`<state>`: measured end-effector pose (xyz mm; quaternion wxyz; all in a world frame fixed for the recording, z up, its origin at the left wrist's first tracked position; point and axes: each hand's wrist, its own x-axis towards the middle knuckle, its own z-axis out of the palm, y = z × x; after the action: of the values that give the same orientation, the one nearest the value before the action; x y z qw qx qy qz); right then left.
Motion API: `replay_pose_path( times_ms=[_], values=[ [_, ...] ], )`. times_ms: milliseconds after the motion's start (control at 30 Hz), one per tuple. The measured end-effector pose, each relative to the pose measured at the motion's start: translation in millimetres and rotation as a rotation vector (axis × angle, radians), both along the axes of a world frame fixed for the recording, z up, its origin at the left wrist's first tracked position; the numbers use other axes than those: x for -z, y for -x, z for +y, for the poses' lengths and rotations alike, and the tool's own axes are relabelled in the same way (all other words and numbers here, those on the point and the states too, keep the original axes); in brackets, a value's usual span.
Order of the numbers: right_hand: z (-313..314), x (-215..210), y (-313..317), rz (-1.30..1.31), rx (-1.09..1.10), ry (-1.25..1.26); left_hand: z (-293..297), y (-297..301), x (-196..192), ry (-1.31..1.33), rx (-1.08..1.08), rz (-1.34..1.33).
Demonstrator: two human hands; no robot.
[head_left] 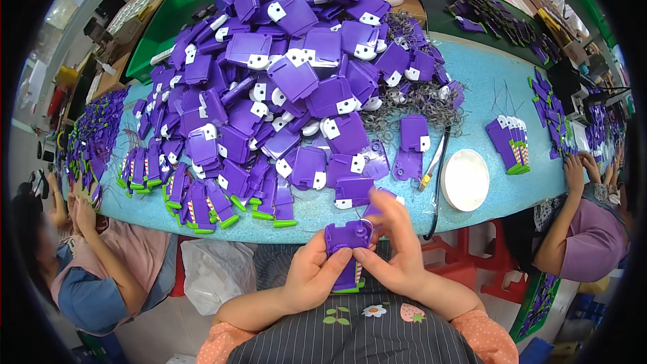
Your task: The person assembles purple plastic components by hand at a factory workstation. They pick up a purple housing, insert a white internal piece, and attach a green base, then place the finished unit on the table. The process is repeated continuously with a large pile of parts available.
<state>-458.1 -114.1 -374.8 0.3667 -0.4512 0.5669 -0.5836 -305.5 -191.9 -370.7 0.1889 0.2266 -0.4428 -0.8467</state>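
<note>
Between my hands, over my striped apron, is a small open purple plastic casing (345, 237). Its lower end has a striped edge and a green tip. My left hand (313, 271) is closed on the casing's left side, thumb on its front. My right hand (394, 249) pinches the right side, thumb pressed near the middle and index finger raised by the top corner. A thin wire seems to curve at that corner, but the fingers partly hide it. Just beyond lies a purple and white casing half (354, 190) at the table's front edge.
A large heap of purple casing halves (296, 84) fills the table's middle, with tangled grey wires (431, 104) beside it. To the right are a white round dish (465, 180), a yellow cutter (426, 178) and a fanned row of assembled pieces (510, 145). Co-workers sit on both sides.
</note>
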Motion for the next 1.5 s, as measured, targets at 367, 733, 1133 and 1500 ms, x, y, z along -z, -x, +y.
replay_pose_path(
  times_ms=[367,733,1133,1500],
  values=[
    [6,7,-14,-0.109,0.013,-0.073,16,6,6,0.056,-0.120,0.042],
    [1,27,-21,-0.253,0.021,-0.181,12,1,18,0.268,-0.099,-0.072],
    [-15,9,76,1.246,0.412,-0.260,5,8,4,-0.201,0.041,-0.034],
    [60,-18,112,0.780,0.646,-0.315,2,5,0,-0.226,0.135,-0.063]
  ],
)
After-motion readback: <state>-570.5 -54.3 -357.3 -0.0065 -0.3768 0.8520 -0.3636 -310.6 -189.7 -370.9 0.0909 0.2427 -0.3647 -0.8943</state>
